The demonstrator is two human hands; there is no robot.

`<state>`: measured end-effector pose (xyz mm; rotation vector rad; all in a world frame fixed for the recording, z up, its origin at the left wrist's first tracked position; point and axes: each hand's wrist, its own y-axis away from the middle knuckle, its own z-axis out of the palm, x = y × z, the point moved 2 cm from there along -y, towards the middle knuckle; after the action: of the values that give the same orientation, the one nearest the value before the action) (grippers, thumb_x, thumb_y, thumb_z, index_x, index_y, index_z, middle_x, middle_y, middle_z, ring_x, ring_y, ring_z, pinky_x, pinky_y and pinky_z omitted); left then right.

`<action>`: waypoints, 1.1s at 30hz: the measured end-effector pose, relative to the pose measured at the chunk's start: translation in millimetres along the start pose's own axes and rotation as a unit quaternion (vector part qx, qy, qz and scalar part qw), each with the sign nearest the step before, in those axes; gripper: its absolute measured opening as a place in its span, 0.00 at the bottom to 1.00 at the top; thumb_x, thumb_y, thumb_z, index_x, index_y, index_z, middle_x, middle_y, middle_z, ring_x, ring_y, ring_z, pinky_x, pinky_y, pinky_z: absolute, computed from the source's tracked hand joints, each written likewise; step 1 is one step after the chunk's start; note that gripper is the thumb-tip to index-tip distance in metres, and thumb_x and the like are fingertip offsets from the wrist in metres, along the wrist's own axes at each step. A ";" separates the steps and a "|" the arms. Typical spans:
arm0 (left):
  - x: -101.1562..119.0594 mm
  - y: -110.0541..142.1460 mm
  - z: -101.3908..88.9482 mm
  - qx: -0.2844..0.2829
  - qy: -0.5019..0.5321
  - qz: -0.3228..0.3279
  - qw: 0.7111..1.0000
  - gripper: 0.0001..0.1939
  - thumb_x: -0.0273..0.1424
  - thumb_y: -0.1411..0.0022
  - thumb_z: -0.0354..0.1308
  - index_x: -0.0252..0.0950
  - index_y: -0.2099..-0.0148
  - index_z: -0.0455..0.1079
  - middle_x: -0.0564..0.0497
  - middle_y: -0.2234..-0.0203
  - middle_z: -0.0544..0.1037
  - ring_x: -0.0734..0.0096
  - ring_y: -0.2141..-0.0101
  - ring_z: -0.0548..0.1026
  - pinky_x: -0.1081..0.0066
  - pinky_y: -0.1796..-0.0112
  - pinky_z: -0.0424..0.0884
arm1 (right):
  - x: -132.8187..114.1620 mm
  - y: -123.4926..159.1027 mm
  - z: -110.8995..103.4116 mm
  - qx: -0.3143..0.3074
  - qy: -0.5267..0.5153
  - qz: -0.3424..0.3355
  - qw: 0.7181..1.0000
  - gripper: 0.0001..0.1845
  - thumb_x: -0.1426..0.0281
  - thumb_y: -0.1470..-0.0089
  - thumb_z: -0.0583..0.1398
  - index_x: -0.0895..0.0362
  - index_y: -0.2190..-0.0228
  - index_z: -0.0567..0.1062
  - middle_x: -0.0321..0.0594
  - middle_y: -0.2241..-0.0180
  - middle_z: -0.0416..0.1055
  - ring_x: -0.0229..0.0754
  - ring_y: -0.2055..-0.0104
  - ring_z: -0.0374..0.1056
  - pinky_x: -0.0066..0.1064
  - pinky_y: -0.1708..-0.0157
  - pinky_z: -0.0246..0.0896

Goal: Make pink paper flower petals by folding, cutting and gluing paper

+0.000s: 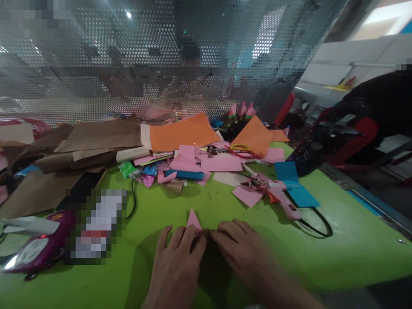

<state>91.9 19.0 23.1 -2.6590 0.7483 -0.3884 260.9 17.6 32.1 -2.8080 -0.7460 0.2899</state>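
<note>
My left hand (178, 262) and my right hand (240, 244) lie side by side on the green table (337, 244), fingers pointing away from me. Both press down on a small piece of pink paper (193, 219), whose pointed tip sticks out past the fingertips. The rest of the paper is hidden under the hands. The fingers are stretched fairly flat on it, close together.
A pink glue gun (283, 198) with a black cord lies to the right. Pink, orange (183, 134) and blue (294, 184) paper sheets and scissors (236, 150) are heaped behind. Brown paper (80, 141) is piled at the left. A perforated metal screen (128, 64) stands at the back.
</note>
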 end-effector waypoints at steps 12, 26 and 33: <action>-5.6 -5.8 4.3 -0.015 -0.042 0.028 0.999 0.21 0.22 0.40 0.57 0.44 0.45 0.68 0.50 0.53 0.76 0.58 0.54 0.71 0.50 0.51 0.63 | 6.1 0.1 -12.9 0.010 -0.078 0.028 0.997 0.14 0.73 0.41 0.56 0.53 0.53 0.75 0.44 0.53 0.74 0.49 0.54 0.68 0.45 0.55 0.64; -8.5 -6.4 6.4 -0.008 0.006 0.000 1.000 0.20 0.24 0.38 0.55 0.45 0.45 0.68 0.49 0.55 0.75 0.58 0.56 0.71 0.52 0.54 0.66 | -5.3 2.5 -17.5 0.046 -0.064 -0.065 0.995 0.22 0.76 0.40 0.53 0.52 0.45 0.69 0.40 0.54 0.77 0.46 0.56 0.72 0.42 0.56 0.66; -10.9 -12.0 3.4 -0.033 0.021 0.005 0.999 0.22 0.24 0.39 0.55 0.45 0.44 0.68 0.48 0.55 0.75 0.58 0.56 0.71 0.52 0.54 0.67 | -8.7 0.4 -15.1 0.032 -0.049 -0.049 0.997 0.23 0.76 0.39 0.52 0.54 0.44 0.68 0.41 0.53 0.77 0.46 0.55 0.71 0.43 0.56 0.66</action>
<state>89.6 35.3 23.0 -2.7159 0.8000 -0.4260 257.4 10.3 47.6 -2.7044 -0.8762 0.4283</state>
